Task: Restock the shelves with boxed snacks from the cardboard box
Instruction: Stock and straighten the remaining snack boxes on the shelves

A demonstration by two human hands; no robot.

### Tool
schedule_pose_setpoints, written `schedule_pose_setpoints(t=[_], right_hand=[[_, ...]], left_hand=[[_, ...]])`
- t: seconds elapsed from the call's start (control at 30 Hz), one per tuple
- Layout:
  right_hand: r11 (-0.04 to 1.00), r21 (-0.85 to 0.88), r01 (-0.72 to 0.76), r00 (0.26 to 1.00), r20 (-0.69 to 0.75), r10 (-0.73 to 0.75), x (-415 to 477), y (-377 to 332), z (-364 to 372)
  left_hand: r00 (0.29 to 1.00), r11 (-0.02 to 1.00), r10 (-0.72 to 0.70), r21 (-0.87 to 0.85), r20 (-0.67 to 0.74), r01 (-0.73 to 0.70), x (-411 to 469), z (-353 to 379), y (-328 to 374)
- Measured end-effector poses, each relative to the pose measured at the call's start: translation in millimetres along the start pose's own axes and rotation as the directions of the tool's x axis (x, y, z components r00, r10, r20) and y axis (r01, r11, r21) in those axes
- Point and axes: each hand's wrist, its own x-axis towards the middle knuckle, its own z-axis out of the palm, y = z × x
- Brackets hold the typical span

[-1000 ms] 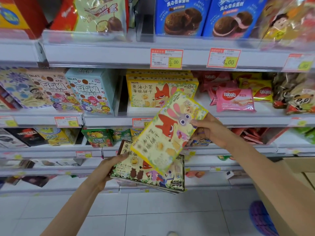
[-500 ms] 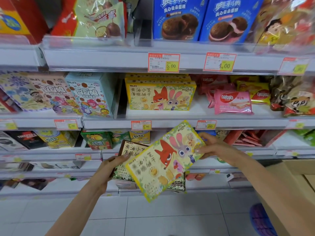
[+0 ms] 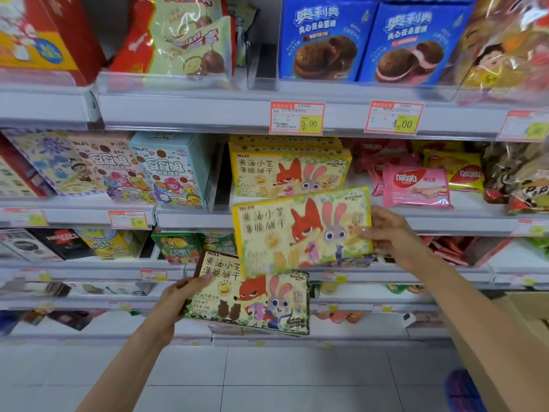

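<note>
My right hand (image 3: 392, 233) grips the right edge of a yellow cartoon biscuit box (image 3: 300, 230), held nearly level in front of the middle shelf's edge. Just above and behind it, a stack of the same yellow boxes (image 3: 285, 171) stands on the middle shelf (image 3: 193, 220). My left hand (image 3: 175, 304) holds the left end of a brown-edged box (image 3: 252, 301) of the same brand, lower down, with more boxes stacked under it. A corner of the cardboard box (image 3: 523, 310) shows at the right edge.
Pastel biscuit boxes (image 3: 166, 171) stand left of the yellow stack, pink and yellow wafer packs (image 3: 416, 185) to its right. Blue sandwich-cookie boxes (image 3: 323, 43) fill the top shelf. Lower shelves hold small green and yellow packs. White floor tiles lie below.
My right hand has turned the yellow box from tilted to nearly level and lifted it up toward the matching stack on the shelf. My left hand keeps its boxes in place.
</note>
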Motion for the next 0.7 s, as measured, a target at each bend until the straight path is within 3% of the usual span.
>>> schedule_pose_setpoints(t=[0.1,0.23,0.43,0.7], right_hand=[[0.99,-0.043,0.135,0.979,-0.145,-0.14,14.1,-7.0,4.0],[0.971,-0.075,0.228,0.942,-0.235,-0.239,30.7,-19.6,12.7],[0.966,-0.045,0.255,0.924,-0.283,-0.257,51.2,-25.6,17.7],[0.941,-0.284,0.183,0.918,-0.294,-0.267,66.8,-11.6,22.8]], left_hand=[[1.0,1.0,-0.012,-0.013,-0.023,0.011,-4.4,-5.0,0.8],[1.0,1.0,0.002,-0.024,-0.012,-0.002,-7.9,-3.8,2.0],[0.997,0.994,0.075,-0.077,0.012,-0.073,-18.9,1.6,10.2],[0.98,0.97,0.201,-0.14,-0.013,-0.201,-26.7,0.3,19.6]])
